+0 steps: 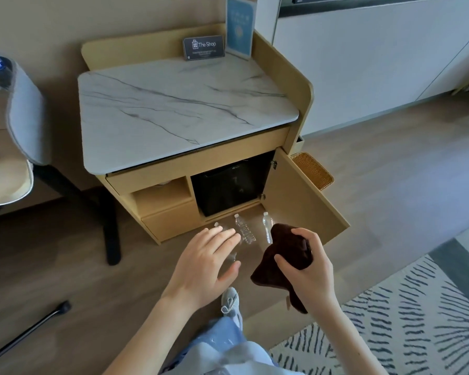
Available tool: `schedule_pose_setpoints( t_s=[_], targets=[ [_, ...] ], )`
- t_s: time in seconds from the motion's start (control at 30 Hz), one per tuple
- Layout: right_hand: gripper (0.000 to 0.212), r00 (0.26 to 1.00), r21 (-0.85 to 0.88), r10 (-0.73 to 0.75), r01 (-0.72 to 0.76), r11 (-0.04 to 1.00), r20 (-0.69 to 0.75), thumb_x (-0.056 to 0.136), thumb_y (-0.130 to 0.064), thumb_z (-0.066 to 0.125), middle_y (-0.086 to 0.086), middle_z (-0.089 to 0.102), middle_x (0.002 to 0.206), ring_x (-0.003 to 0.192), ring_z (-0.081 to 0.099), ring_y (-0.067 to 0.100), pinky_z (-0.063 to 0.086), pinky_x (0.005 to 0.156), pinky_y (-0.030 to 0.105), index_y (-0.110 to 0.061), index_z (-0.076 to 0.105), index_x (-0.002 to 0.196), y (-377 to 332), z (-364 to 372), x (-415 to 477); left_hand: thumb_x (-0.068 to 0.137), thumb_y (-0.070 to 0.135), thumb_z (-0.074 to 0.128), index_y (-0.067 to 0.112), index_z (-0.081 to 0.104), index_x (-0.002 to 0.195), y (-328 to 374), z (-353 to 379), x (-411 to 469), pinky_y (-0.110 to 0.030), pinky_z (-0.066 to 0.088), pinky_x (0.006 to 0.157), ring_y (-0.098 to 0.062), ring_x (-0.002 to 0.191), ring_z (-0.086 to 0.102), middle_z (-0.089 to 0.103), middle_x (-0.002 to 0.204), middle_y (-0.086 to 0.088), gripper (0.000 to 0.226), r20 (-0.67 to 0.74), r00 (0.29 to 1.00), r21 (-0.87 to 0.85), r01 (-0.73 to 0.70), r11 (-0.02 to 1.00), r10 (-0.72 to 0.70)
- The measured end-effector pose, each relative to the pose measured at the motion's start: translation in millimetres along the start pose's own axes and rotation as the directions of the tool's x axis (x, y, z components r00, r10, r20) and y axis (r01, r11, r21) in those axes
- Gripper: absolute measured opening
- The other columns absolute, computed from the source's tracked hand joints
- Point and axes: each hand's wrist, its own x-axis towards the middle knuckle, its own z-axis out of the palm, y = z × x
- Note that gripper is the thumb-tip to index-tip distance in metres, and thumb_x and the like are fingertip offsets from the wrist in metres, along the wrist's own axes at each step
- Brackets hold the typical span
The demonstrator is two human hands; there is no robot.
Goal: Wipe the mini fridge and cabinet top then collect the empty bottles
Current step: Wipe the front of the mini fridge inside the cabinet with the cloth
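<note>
A wooden cabinet with a white marble top (184,109) stands against the wall. Its right door (303,201) hangs open, showing the black mini fridge (228,188) inside. Three clear empty bottles lie on the floor in front: one (218,226) partly under my left hand, one (244,230) in the middle, one (267,226) on the right. My left hand (206,263) hovers open, fingers spread, over the left bottle. My right hand (306,266) grips a dark brown cloth (284,261) just below the right bottle.
Two sign cards, one dark (204,47) and one blue (238,28), stand at the back of the cabinet top. A grey chair (25,112) and a desk leg (111,234) are at the left. A wicker basket (313,170) sits behind the open door. A patterned rug (406,326) lies at lower right.
</note>
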Motion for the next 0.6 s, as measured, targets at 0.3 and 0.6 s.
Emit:
schedule_pose_setpoints(
  t_s=[0.3, 0.6],
  targets=[
    [0.060, 0.991, -0.104, -0.070, 0.081, 0.991, 0.113, 0.075, -0.011, 0.083, -0.014, 0.063, 0.113, 0.107, 0.060, 0.004, 0.049, 0.085, 0.019, -0.040, 0.052, 0.117, 8.5, -0.5, 128.9, 0.094, 0.041, 0.046, 0.016, 0.061, 0.134, -39.6, 26.6, 98.2, -0.031, 0.036, 0.111, -0.018, 0.128, 0.052, 0.062, 0.133, 0.002, 0.049, 0.012, 0.994, -0.027, 0.106, 0.994, -0.106],
    [0.058, 0.951, -0.097, -0.185, 0.215, 0.972, 0.248, 0.078, -0.012, 0.083, -0.006, 0.061, 0.120, 0.111, 0.057, 0.008, 0.045, 0.083, 0.001, -0.031, 0.053, 0.123, 34.1, -3.7, 253.3, 0.094, 0.035, 0.050, 0.011, 0.060, 0.134, -58.4, 54.3, 188.3, -0.039, 0.044, 0.107, -0.023, 0.128, 0.053, 0.061, 0.135, -0.003, 0.048, -0.090, 0.972, -0.011, 0.217, 0.976, -0.217]
  ],
)
